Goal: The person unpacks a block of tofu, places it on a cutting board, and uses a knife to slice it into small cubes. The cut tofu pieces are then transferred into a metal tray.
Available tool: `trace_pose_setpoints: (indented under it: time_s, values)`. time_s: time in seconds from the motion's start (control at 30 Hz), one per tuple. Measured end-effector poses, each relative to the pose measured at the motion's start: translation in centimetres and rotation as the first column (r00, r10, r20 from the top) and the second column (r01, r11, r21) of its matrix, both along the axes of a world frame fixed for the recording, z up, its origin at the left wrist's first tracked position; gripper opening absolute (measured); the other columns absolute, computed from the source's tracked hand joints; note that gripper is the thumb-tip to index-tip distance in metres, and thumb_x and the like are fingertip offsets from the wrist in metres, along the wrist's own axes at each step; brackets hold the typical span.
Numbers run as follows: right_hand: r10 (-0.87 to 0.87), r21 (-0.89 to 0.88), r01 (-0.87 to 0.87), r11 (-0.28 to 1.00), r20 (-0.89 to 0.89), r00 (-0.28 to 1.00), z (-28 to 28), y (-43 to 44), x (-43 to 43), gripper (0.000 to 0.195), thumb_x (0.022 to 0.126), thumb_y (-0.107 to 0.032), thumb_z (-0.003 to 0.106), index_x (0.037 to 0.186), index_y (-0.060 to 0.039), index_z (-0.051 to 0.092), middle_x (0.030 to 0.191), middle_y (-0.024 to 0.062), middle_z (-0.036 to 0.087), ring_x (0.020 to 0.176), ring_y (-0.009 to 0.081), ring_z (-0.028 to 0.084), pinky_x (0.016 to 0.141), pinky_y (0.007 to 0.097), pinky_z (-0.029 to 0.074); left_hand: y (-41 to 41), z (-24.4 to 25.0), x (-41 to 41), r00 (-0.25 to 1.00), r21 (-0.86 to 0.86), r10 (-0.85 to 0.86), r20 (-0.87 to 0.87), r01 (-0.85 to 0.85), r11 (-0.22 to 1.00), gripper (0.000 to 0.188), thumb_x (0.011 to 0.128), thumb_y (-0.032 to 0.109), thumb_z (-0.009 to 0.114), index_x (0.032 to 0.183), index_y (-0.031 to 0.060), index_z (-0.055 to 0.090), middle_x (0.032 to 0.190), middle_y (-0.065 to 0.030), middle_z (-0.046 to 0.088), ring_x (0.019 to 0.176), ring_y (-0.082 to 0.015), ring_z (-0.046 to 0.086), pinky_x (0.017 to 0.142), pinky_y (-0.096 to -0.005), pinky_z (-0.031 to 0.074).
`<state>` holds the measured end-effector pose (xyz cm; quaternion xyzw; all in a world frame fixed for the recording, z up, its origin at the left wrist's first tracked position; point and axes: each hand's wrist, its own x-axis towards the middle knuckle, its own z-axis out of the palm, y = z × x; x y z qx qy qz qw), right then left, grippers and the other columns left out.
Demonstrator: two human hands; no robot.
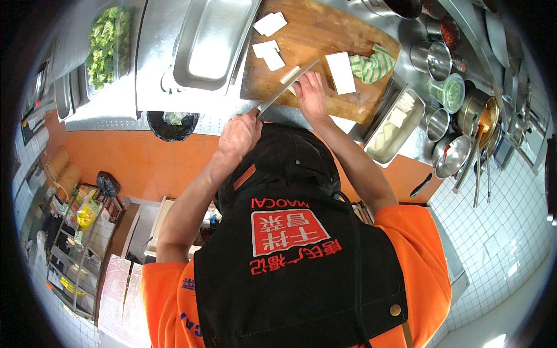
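Note:
My left hand [239, 134] grips the handle of a kitchen knife [283, 89], its blade slanting up and right over a wooden cutting board [313, 26]. The bent fingers of my right hand [310, 93] hold a white food piece, perhaps tofu, beside the blade, mostly hidden by the fingers. Across the blade lies a narrow white strip [289, 75]. Flat white pieces [270, 24] sit at the board's upper left, with more white slices [269, 54] below. To the right of my right hand are a larger white slab [340, 73] and a green-striped cloth [372, 64].
Left of the board stands an empty steel pan [202, 48]; farther left is a container of chopped greens [104, 48]. A steel tray [394, 126] with white pieces is at right, near steel cups [438, 61] and ladles [478, 143]. A black-lined bin [172, 130] adjoins the counter edge.

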<state>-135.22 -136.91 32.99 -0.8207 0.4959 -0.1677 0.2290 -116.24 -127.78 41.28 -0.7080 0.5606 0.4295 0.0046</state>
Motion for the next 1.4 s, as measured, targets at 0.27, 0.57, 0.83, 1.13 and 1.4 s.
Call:
trace_pose_setpoints:
  time_s: [0.27, 0.57, 0.83, 1.13, 1.4]
  values:
    - [-0.034, 0.035, 0.032, 0.999, 0.059, 0.998, -0.2, 0.2, 0.0, 0.017, 0.08, -0.008, 0.063, 0.095, -0.0008, 0.062, 0.104, 0.0104, 0.055, 0.098, 0.0284, 0.051, 0.087, 0.0371, 0.046, 1.1, -6.3, -0.2, 0.998, -0.054, 0.035, -0.052, -0.038, 0.998, 0.027, 0.084, 0.017, 0.057, 0.108, 0.0036, 0.058, 0.082, -0.0251, 0.064, 0.077, -0.0432, 0.062, 0.071, -0.0486, 0.052]
    - [-0.023, -0.01, 0.024, 1.0, 0.063, 0.998, 0.2, 0.1, -0.1, 0.017, 0.079, -0.005, 0.062, 0.096, -0.001, 0.062, 0.103, 0.0101, 0.054, 0.097, 0.0286, 0.051, 0.086, 0.0371, 0.046, 1.0, 1.0, 0.0, 0.994, -0.072, 0.065, -0.086, -0.071, 0.995, 0.029, 0.083, 0.012, 0.055, 0.11, 0.0019, 0.06, 0.077, -0.0263, 0.062, 0.073, -0.0422, 0.062, 0.068, -0.0484, 0.052]
    - [-0.022, 0.065, 0.017, 0.998, 0.077, 0.997, -0.2, 0.3, -0.3, 0.013, 0.08, -0.005, 0.059, 0.093, -0.0008, 0.061, 0.103, 0.0103, 0.055, 0.099, 0.0301, 0.05, 0.088, 0.0381, 0.044, 1.0, -2.3, -0.8, 0.999, -0.057, 0.034, -0.027, -0.036, 0.998, 0.029, 0.084, 0.014, 0.054, 0.11, 0.0029, 0.06, 0.08, -0.0263, 0.063, 0.077, -0.0417, 0.062, 0.07, -0.0484, 0.052]
    - [-0.009, -0.001, 0.009, 1.0, 0.077, 0.997, 0.4, 0.3, -0.8, 0.014, 0.079, -0.005, 0.06, 0.093, -0.0013, 0.061, 0.103, 0.01, 0.056, 0.099, 0.0297, 0.05, 0.089, 0.0382, 0.044, 2.4, -3.4, -0.9, 0.982, -0.048, 0.143, -0.127, -0.15, 0.988, 0.033, 0.084, 0.016, 0.057, 0.115, 0.0053, 0.058, 0.08, -0.0256, 0.063, 0.077, -0.0422, 0.062, 0.072, -0.0496, 0.051]
    - [-0.003, 0.009, 0.003, 1.0, 0.023, 1.0, -0.4, 0.6, -1.0, 0.01, 0.08, -0.005, 0.058, 0.09, -0.0011, 0.06, 0.1, 0.011, 0.055, 0.096, 0.0297, 0.05, 0.086, 0.0376, 0.044, 2.3, -0.3, -1.2, 0.996, -0.101, 0.06, -0.069, -0.067, 0.993, 0.027, 0.083, 0.014, 0.054, 0.107, 0.0016, 0.061, 0.076, -0.0266, 0.063, 0.073, -0.0429, 0.062, 0.069, -0.0488, 0.052]
